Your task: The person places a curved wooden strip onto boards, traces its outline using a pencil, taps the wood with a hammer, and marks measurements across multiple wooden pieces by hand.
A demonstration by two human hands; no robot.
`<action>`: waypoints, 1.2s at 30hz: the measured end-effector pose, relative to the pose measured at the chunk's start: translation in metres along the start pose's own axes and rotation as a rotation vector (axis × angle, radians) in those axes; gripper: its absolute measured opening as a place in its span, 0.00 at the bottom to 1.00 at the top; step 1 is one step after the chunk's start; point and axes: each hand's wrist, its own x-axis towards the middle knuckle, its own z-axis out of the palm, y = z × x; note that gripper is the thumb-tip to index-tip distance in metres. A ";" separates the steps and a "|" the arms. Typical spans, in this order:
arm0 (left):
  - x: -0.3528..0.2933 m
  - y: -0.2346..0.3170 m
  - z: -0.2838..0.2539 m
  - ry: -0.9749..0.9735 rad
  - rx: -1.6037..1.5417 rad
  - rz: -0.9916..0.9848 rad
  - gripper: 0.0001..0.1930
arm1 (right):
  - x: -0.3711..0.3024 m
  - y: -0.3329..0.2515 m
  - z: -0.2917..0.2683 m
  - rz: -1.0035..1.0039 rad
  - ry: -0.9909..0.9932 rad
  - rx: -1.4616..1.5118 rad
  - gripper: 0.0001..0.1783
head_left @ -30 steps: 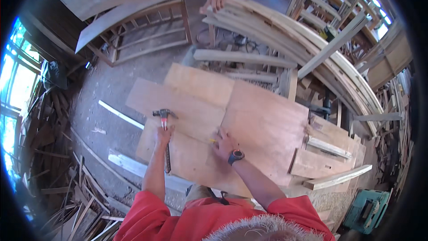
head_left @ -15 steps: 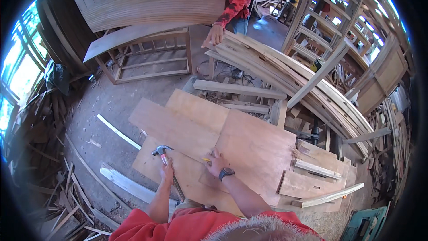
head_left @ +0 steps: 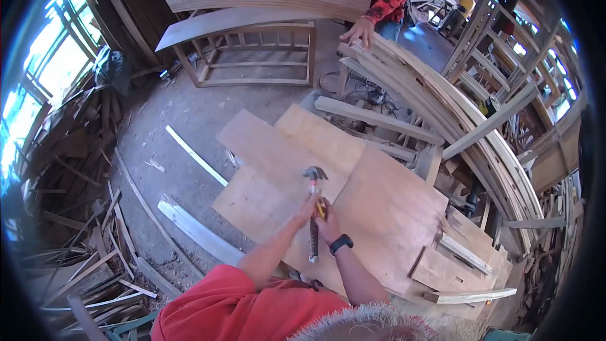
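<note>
My left hand (head_left: 305, 209) is closed round the handle of a claw hammer (head_left: 314, 240), its metal head pointing away from me and its dark grip toward me. Right beside it, my right hand (head_left: 329, 226), with a dark watch on the wrist, has its fingers closed on a thin yellow pencil-like stick (head_left: 321, 208). The two hands meet at the hammer's handle; whether the right one also grips it I cannot tell. Below them lie overlapping plywood sheets (head_left: 391, 215), with one lighter sheet (head_left: 322, 129) at the far side.
Across from me a co-worker in a red patterned sleeve (head_left: 391, 6) rests a hand on stacked long boards (head_left: 435, 82). A wooden frame (head_left: 252, 82) stands at the far left. Scrap wood (head_left: 88, 233) heaps up on the left; loose strips (head_left: 196, 155) lie on the floor.
My left hand has brought the hammer rightward to my right hand. The right hand has lifted from the sheets with the yellow stick. My view has turned slightly left.
</note>
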 end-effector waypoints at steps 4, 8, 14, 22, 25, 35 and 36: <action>0.037 -0.071 -0.046 -0.039 0.206 0.201 0.19 | 0.010 -0.015 0.026 0.168 -0.090 0.193 0.40; 0.035 -0.016 -0.060 -0.179 0.527 0.458 0.26 | -0.006 -0.047 0.051 0.256 0.370 0.417 0.22; 0.067 0.057 -0.078 -0.204 0.119 0.164 0.24 | 0.037 -0.101 0.064 0.356 0.096 0.514 0.15; 0.116 0.194 -0.074 -0.289 -0.017 0.322 0.24 | 0.164 -0.158 0.031 0.149 0.344 0.393 0.09; 0.120 0.145 -0.124 -0.049 0.187 0.550 0.26 | 0.221 -0.186 -0.007 0.235 0.350 0.442 0.10; 0.068 0.029 -0.272 0.813 0.507 0.458 0.39 | 0.328 -0.151 -0.097 0.080 0.462 0.383 0.13; 0.084 0.007 -0.279 0.840 0.525 0.346 0.40 | 0.331 -0.157 -0.104 0.013 0.480 0.275 0.16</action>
